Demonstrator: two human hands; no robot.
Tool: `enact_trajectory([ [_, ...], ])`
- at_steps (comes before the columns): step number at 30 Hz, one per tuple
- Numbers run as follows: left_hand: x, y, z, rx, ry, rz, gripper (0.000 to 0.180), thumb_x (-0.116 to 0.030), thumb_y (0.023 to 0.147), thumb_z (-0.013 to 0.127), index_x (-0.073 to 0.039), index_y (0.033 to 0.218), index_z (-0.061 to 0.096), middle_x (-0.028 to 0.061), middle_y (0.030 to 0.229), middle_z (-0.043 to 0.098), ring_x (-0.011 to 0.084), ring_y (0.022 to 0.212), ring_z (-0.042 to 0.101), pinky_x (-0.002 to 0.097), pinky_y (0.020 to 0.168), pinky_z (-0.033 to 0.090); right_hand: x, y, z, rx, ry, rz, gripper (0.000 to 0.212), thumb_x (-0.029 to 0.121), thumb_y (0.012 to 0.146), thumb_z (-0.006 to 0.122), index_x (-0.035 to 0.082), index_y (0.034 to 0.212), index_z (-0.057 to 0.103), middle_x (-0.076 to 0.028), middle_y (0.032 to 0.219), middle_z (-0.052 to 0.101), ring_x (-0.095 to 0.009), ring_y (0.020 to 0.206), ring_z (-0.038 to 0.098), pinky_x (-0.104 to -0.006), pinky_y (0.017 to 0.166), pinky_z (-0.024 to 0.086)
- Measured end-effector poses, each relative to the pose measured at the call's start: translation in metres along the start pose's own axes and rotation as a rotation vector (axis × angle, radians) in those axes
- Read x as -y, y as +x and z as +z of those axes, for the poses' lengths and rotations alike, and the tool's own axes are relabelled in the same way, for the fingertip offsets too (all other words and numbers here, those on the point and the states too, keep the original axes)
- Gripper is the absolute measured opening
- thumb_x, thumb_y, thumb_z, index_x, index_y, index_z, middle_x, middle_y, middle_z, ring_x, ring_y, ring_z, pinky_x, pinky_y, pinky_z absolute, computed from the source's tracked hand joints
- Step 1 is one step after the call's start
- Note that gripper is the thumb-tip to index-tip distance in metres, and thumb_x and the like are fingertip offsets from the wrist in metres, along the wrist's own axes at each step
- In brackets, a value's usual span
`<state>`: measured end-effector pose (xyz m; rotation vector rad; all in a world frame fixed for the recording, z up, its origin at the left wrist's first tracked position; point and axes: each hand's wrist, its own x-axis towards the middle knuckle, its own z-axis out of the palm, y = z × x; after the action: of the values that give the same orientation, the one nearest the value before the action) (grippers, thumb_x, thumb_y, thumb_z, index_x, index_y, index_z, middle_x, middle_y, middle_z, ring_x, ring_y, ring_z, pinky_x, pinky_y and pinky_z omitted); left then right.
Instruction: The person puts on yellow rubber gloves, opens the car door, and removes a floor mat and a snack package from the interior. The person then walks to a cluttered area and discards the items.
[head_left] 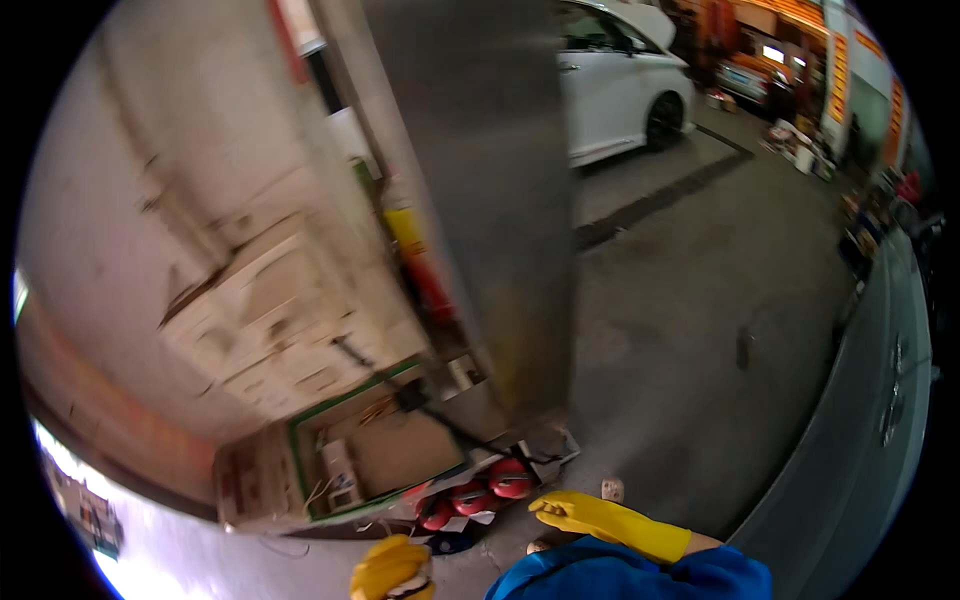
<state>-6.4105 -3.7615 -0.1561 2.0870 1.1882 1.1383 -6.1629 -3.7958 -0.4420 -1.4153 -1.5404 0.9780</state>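
Both hands wear yellow gloves at the bottom of the head view. My left hand [388, 568] is curled closed, with a bit of something pale showing at its lower edge; what it is I cannot make out. My right hand [590, 514] reaches leftward across my blue clothing [620, 572], fingers stretched and slightly bent, nothing visible in them. Three red round objects [510, 478] sit in a row just beyond the hands, beside a shallow green-rimmed box [295, 455]. In that box lie a pale rectangular object [341, 468] and some thin cords.
A wide grey pillar [480, 200] stands ahead, with a red and yellow cylinder [418, 255] beside it. The grey car panel [880, 400] rises at my right. Farther off stand a white car [625, 85] and clutter [803, 155] on the floor [690, 300].
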Motion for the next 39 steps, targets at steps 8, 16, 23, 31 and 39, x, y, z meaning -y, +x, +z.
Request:
enact_trajectory([
  [8,0.016,0.009,0.182,0.699,-1.048,-0.251,0.02,-0.013,0.093,0.056,-0.003,0.11,0.061,0.0243,0.13,0.05,0.0319,0.122,0.049,0.0416,0.097,0.045,-0.101,-0.035,-0.106,-0.054,-0.026,0.086,0.027,0.024,0.091,0.058,0.009,0.113,0.063,-0.014,0.104,0.065,-0.026,0.09,0.061,-0.0341,0.079,0.048],
  [16,-0.06,0.093,0.432,0.665,-1.172,-0.219,0.044,-0.022,0.094,0.057,-0.011,0.13,0.035,0.0251,0.103,0.06,0.0379,0.092,0.063,0.0523,0.081,0.051,-0.14,-0.082,-0.323,-0.3,-0.137,0.432,0.032,0.031,0.089,0.061,0.012,0.115,0.063,-0.012,0.097,0.067,-0.02,0.084,0.062,-0.0333,0.077,0.05],
  [23,-0.109,0.17,0.598,0.748,-1.243,-0.567,0.054,-0.014,0.093,0.058,-0.011,0.139,0.031,0.0178,0.105,0.059,0.0281,0.092,0.064,0.0467,0.085,0.053,-0.178,-0.087,-0.48,-0.444,0.056,0.626,0.032,0.027,0.09,0.06,0.007,0.116,0.063,-0.014,0.101,0.066,-0.026,0.089,0.063,-0.0353,0.079,0.05],
  [31,-0.08,0.282,0.731,0.551,-1.176,-0.691,0.063,-0.01,0.091,0.06,-0.017,0.144,0.027,0.0159,0.103,0.06,0.0264,0.087,0.065,0.0433,0.081,0.056,-0.239,0.044,-0.588,-0.327,0.071,0.52,0.032,0.027,0.092,0.058,0.009,0.118,0.062,-0.014,0.099,0.064,-0.023,0.086,0.06,-0.0329,0.078,0.049],
  [39,-0.034,0.47,0.861,0.493,-1.218,-0.618,0.071,-0.004,0.087,0.063,-0.017,0.145,0.025,0.0161,0.11,0.057,0.0261,0.094,0.064,0.0425,0.087,0.053,-0.321,0.211,-0.737,-0.291,0.078,0.611,0.032,0.025,0.091,0.06,0.007,0.117,0.062,-0.011,0.1,0.066,-0.018,0.088,0.062,-0.0314,0.078,0.049],
])
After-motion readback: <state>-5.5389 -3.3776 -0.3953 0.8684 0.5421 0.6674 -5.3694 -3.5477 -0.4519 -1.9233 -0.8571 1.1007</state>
